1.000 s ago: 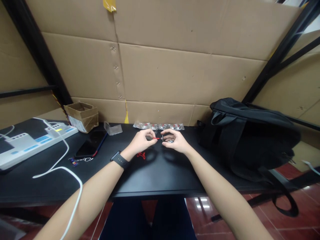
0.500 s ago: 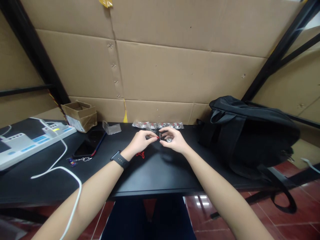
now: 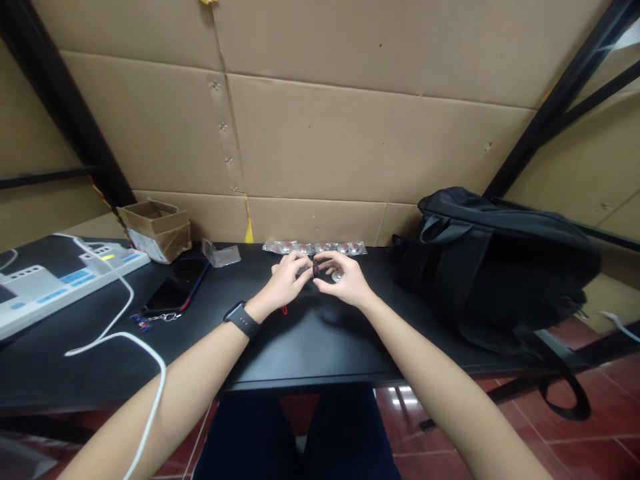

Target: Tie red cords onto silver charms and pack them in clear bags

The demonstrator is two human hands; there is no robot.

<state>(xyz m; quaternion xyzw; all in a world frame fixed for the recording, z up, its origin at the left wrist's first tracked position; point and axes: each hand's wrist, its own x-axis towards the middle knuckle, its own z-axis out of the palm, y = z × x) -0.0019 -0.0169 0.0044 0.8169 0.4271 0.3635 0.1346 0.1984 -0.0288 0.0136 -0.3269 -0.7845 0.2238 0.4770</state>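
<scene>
A small dark round disc, standing on edge, is held just above the black table between my two hands. My right hand grips its rim with thumb and fingers. From the other side, my left hand, with a black watch on the wrist, pinches at the disc's near face; its fingertips are partly hidden. A red cord shows below my left hand, the rest of it covered. A silvery round piece appears behind my right fingers, and I cannot tell whether it is touched.
Clear packets with red and silver pieces line the back edge. To the left are a phone, a clear plastic piece, a cardboard box, a power strip and a white cable. A black backpack stands right.
My left hand has turned over, its fingers now higher and against the disc. The disc has rotated to show more of its face. Less of the red cord shows.
</scene>
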